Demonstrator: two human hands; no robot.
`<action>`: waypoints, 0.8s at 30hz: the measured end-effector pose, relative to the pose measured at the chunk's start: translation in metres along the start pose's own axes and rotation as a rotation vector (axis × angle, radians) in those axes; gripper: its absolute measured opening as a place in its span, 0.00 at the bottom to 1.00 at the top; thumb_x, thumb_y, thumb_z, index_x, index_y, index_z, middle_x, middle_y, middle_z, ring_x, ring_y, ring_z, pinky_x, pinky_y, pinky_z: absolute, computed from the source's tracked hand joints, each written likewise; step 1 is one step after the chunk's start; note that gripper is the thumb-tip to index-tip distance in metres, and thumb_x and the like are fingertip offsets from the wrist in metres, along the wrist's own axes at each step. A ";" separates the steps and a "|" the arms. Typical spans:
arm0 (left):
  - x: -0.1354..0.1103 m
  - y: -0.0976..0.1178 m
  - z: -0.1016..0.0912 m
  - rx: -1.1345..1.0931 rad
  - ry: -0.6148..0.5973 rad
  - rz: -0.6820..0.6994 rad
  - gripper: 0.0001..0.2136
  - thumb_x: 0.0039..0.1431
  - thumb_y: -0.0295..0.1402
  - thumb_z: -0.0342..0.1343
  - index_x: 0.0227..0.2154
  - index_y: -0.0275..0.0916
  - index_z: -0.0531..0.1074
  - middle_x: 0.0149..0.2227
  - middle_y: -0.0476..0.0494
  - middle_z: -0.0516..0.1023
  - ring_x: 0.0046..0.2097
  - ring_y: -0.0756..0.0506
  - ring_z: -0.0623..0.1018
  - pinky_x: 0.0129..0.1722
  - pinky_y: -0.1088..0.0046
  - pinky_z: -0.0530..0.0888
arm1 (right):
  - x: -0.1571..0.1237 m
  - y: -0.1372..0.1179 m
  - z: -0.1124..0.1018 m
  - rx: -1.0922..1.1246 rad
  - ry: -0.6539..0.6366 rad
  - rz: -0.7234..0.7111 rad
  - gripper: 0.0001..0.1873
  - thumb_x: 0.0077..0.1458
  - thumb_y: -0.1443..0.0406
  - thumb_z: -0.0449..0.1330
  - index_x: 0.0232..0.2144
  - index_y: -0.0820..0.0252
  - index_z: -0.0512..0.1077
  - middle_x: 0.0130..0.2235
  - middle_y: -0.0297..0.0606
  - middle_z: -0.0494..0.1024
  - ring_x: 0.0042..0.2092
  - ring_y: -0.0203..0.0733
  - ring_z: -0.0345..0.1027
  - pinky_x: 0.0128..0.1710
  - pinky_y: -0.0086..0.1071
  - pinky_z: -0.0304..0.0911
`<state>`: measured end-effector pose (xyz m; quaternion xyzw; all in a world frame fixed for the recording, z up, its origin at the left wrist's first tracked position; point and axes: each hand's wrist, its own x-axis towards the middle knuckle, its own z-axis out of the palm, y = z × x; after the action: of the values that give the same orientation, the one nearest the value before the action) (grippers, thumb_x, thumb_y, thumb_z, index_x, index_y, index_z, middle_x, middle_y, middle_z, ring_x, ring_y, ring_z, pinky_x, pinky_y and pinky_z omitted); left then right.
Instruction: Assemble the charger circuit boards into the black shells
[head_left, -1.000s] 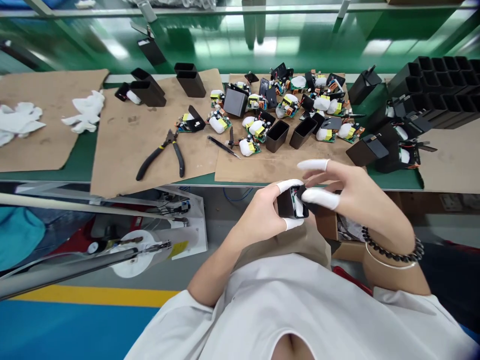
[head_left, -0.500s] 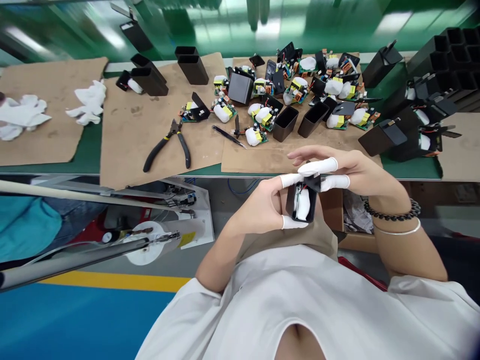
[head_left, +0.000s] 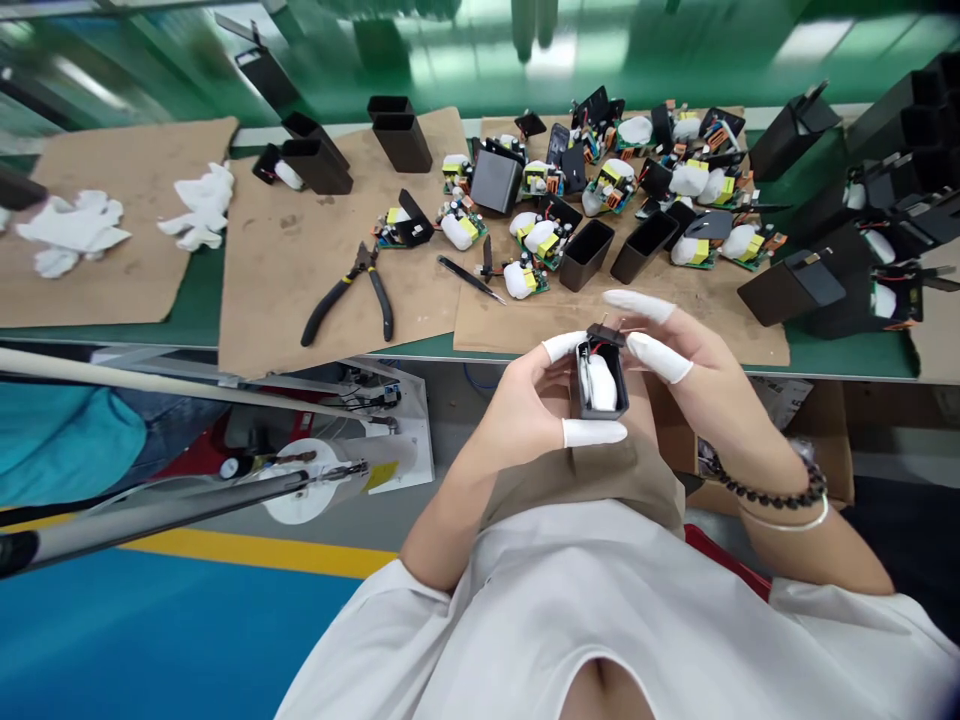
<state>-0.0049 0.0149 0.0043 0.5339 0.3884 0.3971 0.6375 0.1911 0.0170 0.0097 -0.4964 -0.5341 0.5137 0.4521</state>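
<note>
My left hand (head_left: 521, 410), white covers on its thumb and a finger, grips a black rectangular housing (head_left: 581, 405) above my lap. Inside the housing sit a board edge and a white lump (head_left: 601, 382). A small black end cap (head_left: 604, 336) with metal pins stands tilted at the housing's far rim, red wires running beneath it. Beside the cap is my right hand (head_left: 694, 365), its white-covered finger and thumb spread apart. The thumb tip is close to the cap's right edge; whether it touches I cannot tell.
Circuit boards with white lumps (head_left: 540, 238) lie on cardboard (head_left: 510, 325), near two upright housings (head_left: 585, 255). Pliers (head_left: 364, 260) and tweezers (head_left: 471, 278) lie to their left. Black housings (head_left: 791, 287) stand at right, white gloves (head_left: 199, 205) at left. A grey pole (head_left: 172, 520) crosses lower left.
My right finger and thumb have parted from the end cap and spread. The cap now stands at the housing's far rim. The view has shifted slightly, moving the bench rightward.
</note>
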 end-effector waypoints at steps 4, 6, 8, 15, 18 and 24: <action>-0.001 -0.005 0.011 0.006 0.143 0.031 0.35 0.40 0.36 0.78 0.52 0.38 0.71 0.52 0.38 0.84 0.53 0.38 0.84 0.53 0.63 0.81 | -0.034 0.001 0.016 -0.144 0.276 -0.167 0.21 0.63 0.58 0.66 0.58 0.43 0.73 0.55 0.37 0.82 0.50 0.47 0.82 0.48 0.40 0.81; -0.002 -0.006 0.015 0.070 0.197 0.087 0.34 0.43 0.36 0.77 0.53 0.38 0.70 0.52 0.37 0.83 0.53 0.39 0.84 0.53 0.64 0.81 | -0.049 0.004 0.025 -0.207 0.252 -0.208 0.25 0.62 0.61 0.67 0.61 0.43 0.72 0.56 0.38 0.82 0.50 0.47 0.83 0.47 0.38 0.82; -0.003 -0.007 0.018 0.144 0.232 0.145 0.34 0.44 0.37 0.76 0.54 0.38 0.69 0.52 0.37 0.83 0.53 0.39 0.84 0.53 0.64 0.81 | -0.059 0.007 0.034 -0.302 0.222 -0.247 0.28 0.62 0.63 0.67 0.63 0.44 0.71 0.57 0.37 0.82 0.51 0.48 0.82 0.49 0.39 0.82; -0.008 -0.009 0.025 0.545 0.331 0.137 0.31 0.50 0.35 0.71 0.58 0.40 0.69 0.51 0.39 0.84 0.48 0.38 0.85 0.48 0.62 0.82 | -0.056 0.015 0.047 -0.470 0.397 -0.402 0.22 0.59 0.68 0.68 0.55 0.48 0.79 0.55 0.38 0.84 0.53 0.49 0.82 0.54 0.44 0.80; -0.008 -0.008 0.028 0.749 0.346 0.164 0.33 0.53 0.34 0.68 0.62 0.41 0.66 0.53 0.39 0.83 0.51 0.37 0.84 0.50 0.61 0.81 | -0.045 0.018 0.045 -0.243 0.448 -0.266 0.16 0.55 0.66 0.71 0.47 0.49 0.82 0.48 0.35 0.87 0.47 0.46 0.83 0.52 0.42 0.80; 0.006 -0.013 0.030 0.898 0.500 0.596 0.30 0.57 0.39 0.67 0.59 0.38 0.64 0.57 0.33 0.79 0.58 0.37 0.80 0.56 0.62 0.75 | -0.025 0.025 0.037 0.653 0.308 0.261 0.12 0.50 0.56 0.75 0.32 0.51 0.78 0.35 0.25 0.85 0.33 0.33 0.79 0.33 0.27 0.78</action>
<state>0.0262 0.0074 -0.0053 0.7276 0.4900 0.4696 0.0996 0.1582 -0.0122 -0.0169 -0.4616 -0.2005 0.6296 0.5919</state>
